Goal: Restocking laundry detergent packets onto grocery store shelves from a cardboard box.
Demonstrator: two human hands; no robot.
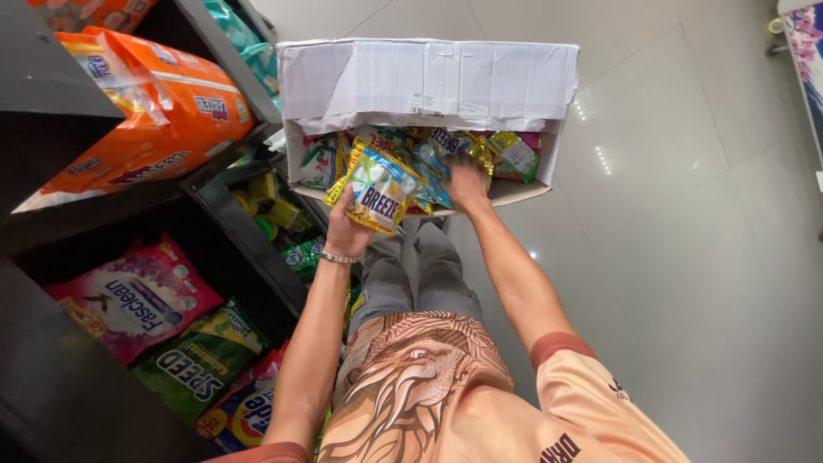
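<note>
Bright, even overhead light fills the scene; small glare spots glint on the glossy tile floor (686, 257). The shelves (51, 377) at left sit in shadow. Wide-angle distortion bends the edges; the right hand (467, 182) blurs slightly.

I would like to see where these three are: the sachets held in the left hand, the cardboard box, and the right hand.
sachets (380, 195), head view, on the front of the top packet.
cardboard box (429, 81), head view, on its folded white flap.
right hand (468, 182), head view, on the back of the hand.
</note>
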